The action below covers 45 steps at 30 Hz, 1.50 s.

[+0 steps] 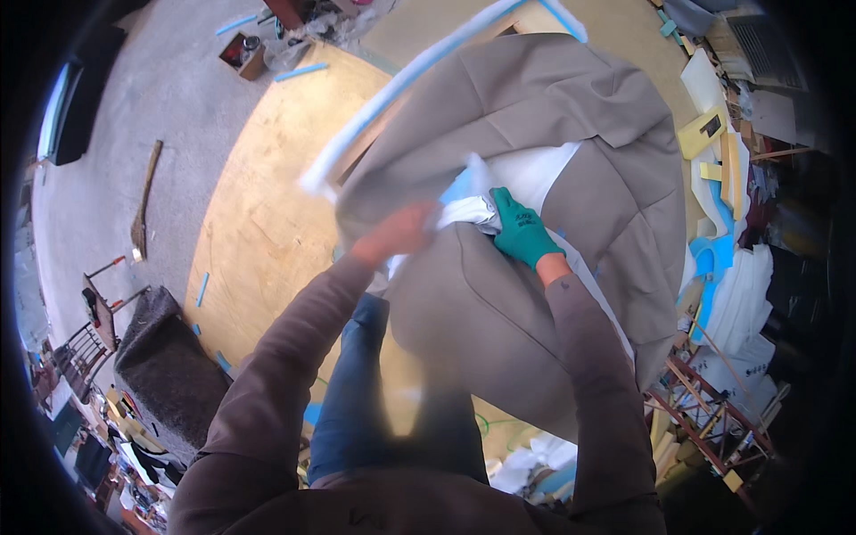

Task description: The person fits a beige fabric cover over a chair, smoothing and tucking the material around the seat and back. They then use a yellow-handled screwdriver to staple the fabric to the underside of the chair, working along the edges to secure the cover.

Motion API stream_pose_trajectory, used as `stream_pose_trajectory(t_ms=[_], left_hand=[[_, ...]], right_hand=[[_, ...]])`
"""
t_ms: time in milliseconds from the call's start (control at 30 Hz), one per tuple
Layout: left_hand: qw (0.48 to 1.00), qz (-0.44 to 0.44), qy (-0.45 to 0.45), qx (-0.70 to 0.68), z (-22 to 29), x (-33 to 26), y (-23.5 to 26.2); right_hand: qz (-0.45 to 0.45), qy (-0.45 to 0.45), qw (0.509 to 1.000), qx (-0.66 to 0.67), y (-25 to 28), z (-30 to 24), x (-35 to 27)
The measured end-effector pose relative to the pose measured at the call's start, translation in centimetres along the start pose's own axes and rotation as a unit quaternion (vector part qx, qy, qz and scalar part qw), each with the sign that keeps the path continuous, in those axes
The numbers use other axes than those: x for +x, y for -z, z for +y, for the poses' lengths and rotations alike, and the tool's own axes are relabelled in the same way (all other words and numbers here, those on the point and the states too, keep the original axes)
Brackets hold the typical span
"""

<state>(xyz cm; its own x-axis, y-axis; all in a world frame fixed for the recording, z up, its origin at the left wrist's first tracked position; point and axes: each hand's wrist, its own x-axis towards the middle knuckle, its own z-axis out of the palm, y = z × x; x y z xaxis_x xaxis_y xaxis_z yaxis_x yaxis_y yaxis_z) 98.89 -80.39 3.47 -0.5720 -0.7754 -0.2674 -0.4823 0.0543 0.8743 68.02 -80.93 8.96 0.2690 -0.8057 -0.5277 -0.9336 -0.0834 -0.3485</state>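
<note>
A large grey-brown upholstery cover (499,98) lies in loose folds in front of me, with white lining (535,174) showing in its middle. My right hand (526,230), in a green glove, grips a crumpled white sheet (471,211) at the edge of the cover. At the left end of that sheet is my left hand (401,230), bare and smeared by motion, so its fingers do not show clearly. A bit of blue foam (457,185) peeks out just beyond the white sheet.
Beneath the cover lies a pale wooden board (267,169). A frame edge padded with blue foam and white wadding (392,94) curves along the far side. On the left floor are a wooden stick (145,201), a small box (243,55) and a dark draped block (169,366). Foam scraps (713,259) pile up at right.
</note>
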Motion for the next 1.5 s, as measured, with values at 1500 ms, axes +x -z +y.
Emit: stream_pose_trajectory(t_ms=[1500], left_hand=[[0.987,-0.049,0.088,-0.122,3.8,-15.6,1.6]], right_hand=[[-0.256,-0.087,0.919,0.287,15.3,-8.4,-7.5]])
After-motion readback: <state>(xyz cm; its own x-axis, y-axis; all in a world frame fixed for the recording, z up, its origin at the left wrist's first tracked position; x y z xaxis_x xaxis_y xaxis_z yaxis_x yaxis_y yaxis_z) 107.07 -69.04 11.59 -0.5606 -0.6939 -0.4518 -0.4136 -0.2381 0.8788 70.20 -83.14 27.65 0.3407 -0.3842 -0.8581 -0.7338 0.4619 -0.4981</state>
